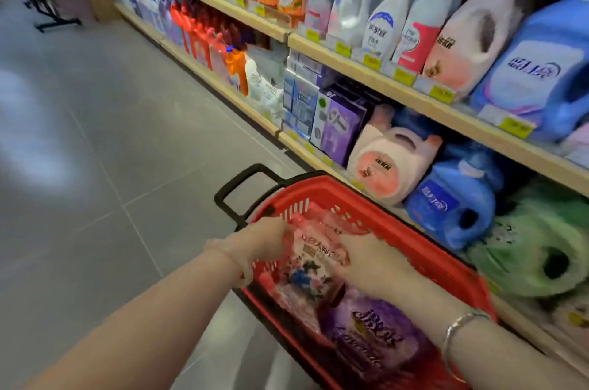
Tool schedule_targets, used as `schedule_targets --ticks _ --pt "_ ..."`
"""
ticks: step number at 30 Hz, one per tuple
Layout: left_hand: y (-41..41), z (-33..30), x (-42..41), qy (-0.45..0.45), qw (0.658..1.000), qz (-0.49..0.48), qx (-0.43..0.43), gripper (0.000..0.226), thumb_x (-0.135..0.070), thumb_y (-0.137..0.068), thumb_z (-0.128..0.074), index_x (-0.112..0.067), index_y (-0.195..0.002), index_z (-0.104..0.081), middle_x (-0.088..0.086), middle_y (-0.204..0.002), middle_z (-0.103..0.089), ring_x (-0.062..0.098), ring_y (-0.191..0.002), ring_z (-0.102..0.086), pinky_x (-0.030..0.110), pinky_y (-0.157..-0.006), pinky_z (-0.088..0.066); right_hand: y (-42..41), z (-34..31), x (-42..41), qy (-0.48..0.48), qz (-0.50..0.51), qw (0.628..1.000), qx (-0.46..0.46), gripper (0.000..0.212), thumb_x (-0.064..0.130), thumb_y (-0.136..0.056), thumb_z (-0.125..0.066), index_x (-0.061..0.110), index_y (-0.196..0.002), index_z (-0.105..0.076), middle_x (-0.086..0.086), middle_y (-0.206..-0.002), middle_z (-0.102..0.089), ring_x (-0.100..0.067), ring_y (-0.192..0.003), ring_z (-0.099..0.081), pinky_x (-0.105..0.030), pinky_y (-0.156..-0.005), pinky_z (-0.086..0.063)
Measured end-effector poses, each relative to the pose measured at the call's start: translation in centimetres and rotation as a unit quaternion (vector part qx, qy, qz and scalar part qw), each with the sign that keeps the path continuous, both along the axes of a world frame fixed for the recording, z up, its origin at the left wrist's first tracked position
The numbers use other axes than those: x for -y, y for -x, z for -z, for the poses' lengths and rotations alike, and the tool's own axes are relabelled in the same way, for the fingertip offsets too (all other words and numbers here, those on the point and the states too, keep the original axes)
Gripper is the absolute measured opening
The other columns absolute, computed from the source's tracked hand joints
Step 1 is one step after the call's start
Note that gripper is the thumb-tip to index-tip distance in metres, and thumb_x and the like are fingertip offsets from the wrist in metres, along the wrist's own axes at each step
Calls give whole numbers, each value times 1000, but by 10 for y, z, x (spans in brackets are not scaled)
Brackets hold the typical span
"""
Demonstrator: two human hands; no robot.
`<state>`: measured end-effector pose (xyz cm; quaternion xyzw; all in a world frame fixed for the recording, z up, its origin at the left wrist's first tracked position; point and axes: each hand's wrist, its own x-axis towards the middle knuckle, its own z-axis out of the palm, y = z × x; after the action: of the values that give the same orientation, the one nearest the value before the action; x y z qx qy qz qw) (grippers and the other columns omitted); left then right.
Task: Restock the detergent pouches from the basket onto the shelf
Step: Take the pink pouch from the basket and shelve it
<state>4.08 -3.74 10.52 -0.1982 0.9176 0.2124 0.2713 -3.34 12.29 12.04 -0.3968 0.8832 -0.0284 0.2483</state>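
Both hands are down in the red basket, which sits on the floor near the shelf on the right. The left hand has its fingers curled over the far-left edge of a pink pouch, and the right hand clamps its right side, so the two hands hold the same pouch from opposite sides. That pouch lies on top, toward the far end of the basket; a purple pouch lies nearer, partly under the right forearm. The picture is blurred, so exactly how the fingertips sit cannot be told. Judging from the glossy film and the sagging shape, these pouches are probably soft, liquid-filled and fairly heavy, with contents that shift when tilted. The film looks slippery, so pinching a thin edge could let it slide or strain a seam. A safer hold would be one hand under the bulging body and the other on the stiffer top seal. The shelf rows hold jugs and boxes, tightly packed.
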Motion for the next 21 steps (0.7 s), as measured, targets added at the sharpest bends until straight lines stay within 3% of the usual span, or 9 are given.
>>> schedule_targets --ticks 2,3,5,7,9,11,13,17,21 --pt "-3 46 1 11 997 39 64 36 -12 -90 -52 -7 -126 -54 9 -124 -61 19 -109 -61 22 -86 -45 -12 54 -3 -38 -25 997 58 40 40 -86 -53 16 -118 -54 -7 -113 -62 -29 -108 -57 -41 -93 -47" --pt "-5 67 2 -1 996 34 86 35 -12 -90 -54 -7 -125 -55 8 -112 -65 11 -91 -67 18 -72 -49 -17 78 -5 -55 -34 995 80 38 40 -86 -53 12 -112 -54 -8 -107 -62 -28 -103 -58 -41 -90 -48" --pt "-5 98 5 -32 992 40 114 38 -7 -86 -60 -8 -124 -55 5 -99 -67 2 -56 -59 13 -44 -46 -25 116 -7 -86 -41 990 105 36 39 -88 -51 8 -106 -56 -12 -106 -63 -29 -99 -61 -38 -82 -49" --pt "-3 113 3 -31 988 74 136 40 -5 -86 -60 -6 -125 -54 12 -120 -64 7 -63 -59 12 -46 -44 -29 142 -9 -113 -43 986 113 33 33 -89 -49 10 -111 -59 -15 -116 -62 -31 -104 -61 -35 -82 -49" --pt "0 138 6 -2 988 82 134 37 -6 -89 -57 -4 -125 -52 15 -124 -61 19 -89 -67 17 -53 -48 -34 160 -11 -132 -57 984 109 30 25 -91 -46 9 -112 -59 -16 -120 -61 -33 -106 -61 -31 -75 -45" --pt "-1 164 8 17 985 76 152 40 -14 -92 -54 -8 -130 -47 9 -125 -59 25 -107 -61 23 -76 -52 -39 170 -12 -142 -65 984 83 30 14 -94 -39 5 -118 -57 -19 -125 -57 -35 -112 -58 -33 -77 -44" --pt "-1 183 12 36 983 84 158 46 -21 -92 -53 -17 -137 -42 0 -139 -47 24 -123 -49 27 -100 -39 -42 178 -11 -146 -58 987 46 34 7 -96 -34 0 -124 -52 -22 -130 -52 -37 -117 -56 -40 -90 -47" --pt "4 160 9 33 995 80 48 30 -8 -89 -52 -10 -117 -62 4 -118 -63 25 -107 -59 30 -91 -47 -38 187 -6 -118 -27 992 -25 29 7 -93 -42 4 -118 -56 -17 -122 -58 -33 -110 -61 -41 -90 -50" --pt "6 130 21 1 998 56 -35 18 -19 -89 -58 -11 -99 -70 -2 -85 -62 15 -75 -53 21 -64 -43 -19 163 -5 -82 -15 992 -98 21 4 -91 -46 8 -105 -61 -11 -109 -65 -27 -96 -63 -38 -84 -52"
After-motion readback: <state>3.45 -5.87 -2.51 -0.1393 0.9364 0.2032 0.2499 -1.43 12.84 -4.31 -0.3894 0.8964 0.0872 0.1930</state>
